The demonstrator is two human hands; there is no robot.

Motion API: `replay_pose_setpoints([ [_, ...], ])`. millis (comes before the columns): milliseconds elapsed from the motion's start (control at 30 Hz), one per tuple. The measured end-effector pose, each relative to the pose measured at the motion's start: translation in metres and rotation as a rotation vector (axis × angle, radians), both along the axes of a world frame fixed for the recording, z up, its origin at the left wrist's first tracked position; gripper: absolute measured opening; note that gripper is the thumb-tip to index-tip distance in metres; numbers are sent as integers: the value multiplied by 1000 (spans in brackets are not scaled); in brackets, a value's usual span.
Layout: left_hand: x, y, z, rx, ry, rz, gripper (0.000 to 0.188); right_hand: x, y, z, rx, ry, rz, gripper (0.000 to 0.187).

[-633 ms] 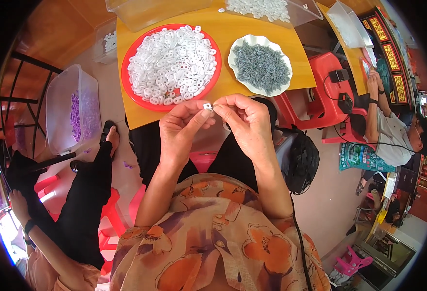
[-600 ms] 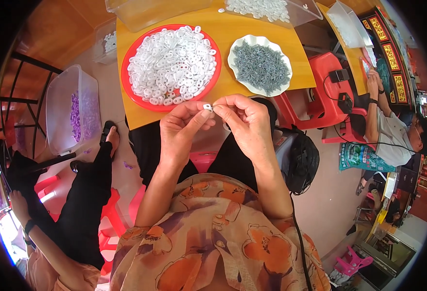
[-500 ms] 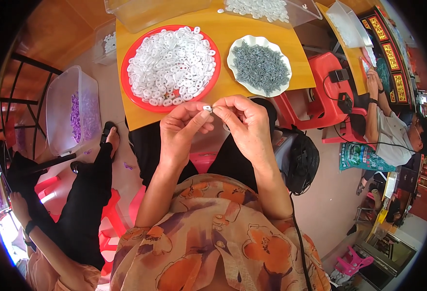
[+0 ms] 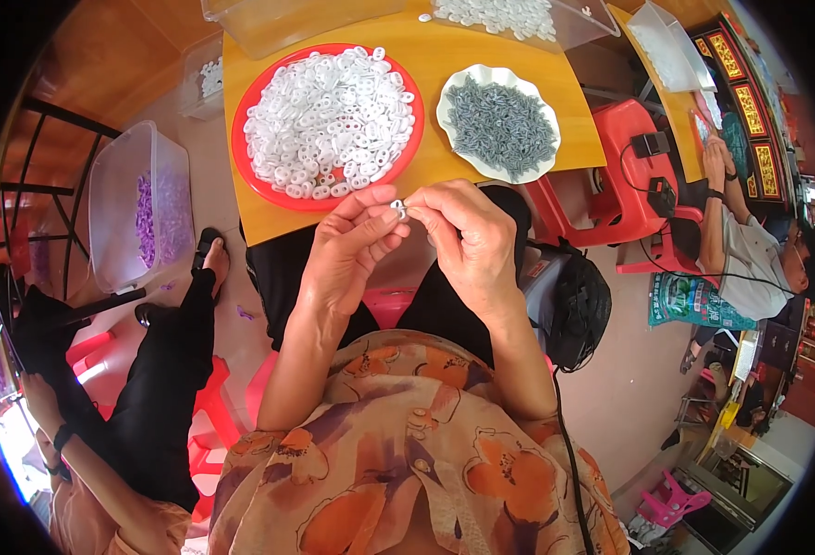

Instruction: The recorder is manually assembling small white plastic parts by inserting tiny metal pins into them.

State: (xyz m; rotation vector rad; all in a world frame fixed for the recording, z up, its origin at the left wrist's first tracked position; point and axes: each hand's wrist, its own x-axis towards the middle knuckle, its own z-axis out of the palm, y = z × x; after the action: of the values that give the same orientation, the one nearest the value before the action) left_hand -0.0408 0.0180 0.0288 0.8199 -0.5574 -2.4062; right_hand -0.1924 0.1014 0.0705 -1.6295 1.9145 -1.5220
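- Yellow surface [image 4: 435, 162]: far side behind a cut-off clear bin [image 4: 287, 26].
- Red tray [image 4: 417, 120]: floor mostly buried.
- Right grip [image 4: 474, 236]: inner fingertips hidden, can't tell if pinching.
- Left grip [image 4: 345, 250]: pinching white piece [image 4: 398, 204].
- Piece: between hands, partly thumb-covered.

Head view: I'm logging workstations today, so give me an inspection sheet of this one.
Surface: yellow table, partly covered.
Job's things: red tray of white two-holed pieces; scalloped dish of grey pieces.
Clutter: loose white disc near the clear box; purple scrap on the floor.
Fingers: left hand pinches a small white piece; right hand pinches beside it, contents unclear.
Cables: black cord below the right forearm; wired black boxes on a red stool.
Surroundings: co-workers left and right.
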Motion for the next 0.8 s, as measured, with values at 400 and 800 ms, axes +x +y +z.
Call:
replay_pose_setpoints([
  [400,-3,4,-1,-216,-70,80,17,0,8,-7,253,-730,18,10],
  [800,-5,6,3,-306,-67,91,15,1,6,-3,317,-734,58,10],
])
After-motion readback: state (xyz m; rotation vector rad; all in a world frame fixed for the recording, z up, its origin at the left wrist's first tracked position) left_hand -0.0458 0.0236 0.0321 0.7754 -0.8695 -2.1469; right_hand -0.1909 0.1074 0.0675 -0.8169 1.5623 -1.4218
